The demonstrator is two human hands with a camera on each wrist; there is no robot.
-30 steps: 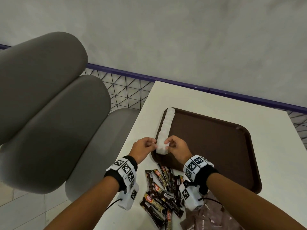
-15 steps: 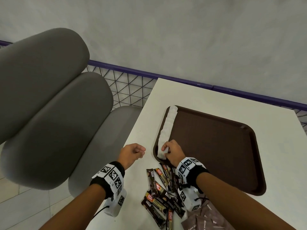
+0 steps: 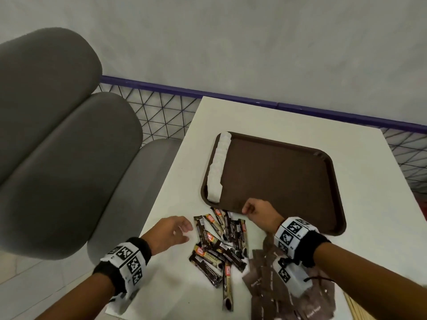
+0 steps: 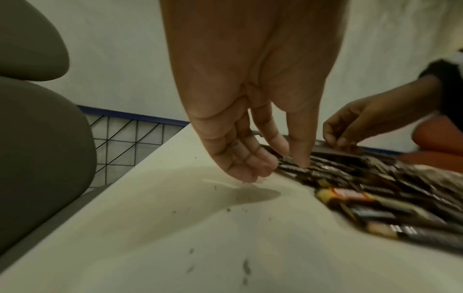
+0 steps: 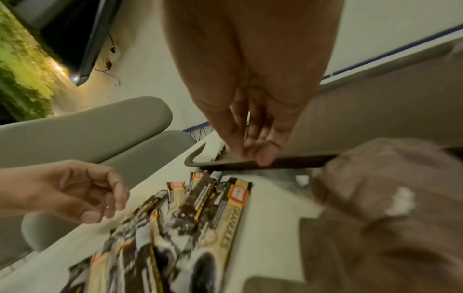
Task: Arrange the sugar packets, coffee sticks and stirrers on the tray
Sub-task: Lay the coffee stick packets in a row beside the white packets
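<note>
On the table [image 3: 288,116], both hands hover by the coffee sticks [image 3: 219,245].
Left hand [image 3: 171,234] loose, holding nothing; right hand [image 3: 258,213] fingertips on the tray [image 3: 300,181] rim, grip unclear. Sugar packets [image 3: 218,167] run lengthwise along its left edge. Stirrers [image 3: 353,308] cut off.

Head view evenly lit, sharp, bent at edges. My wrist views dimmer, yellow-tinted; coffee sticks [image 5: 175,228] motion-blurred. Soft shadow under my left hand [image 4: 240,111] on table [image 4: 150,228].
</note>
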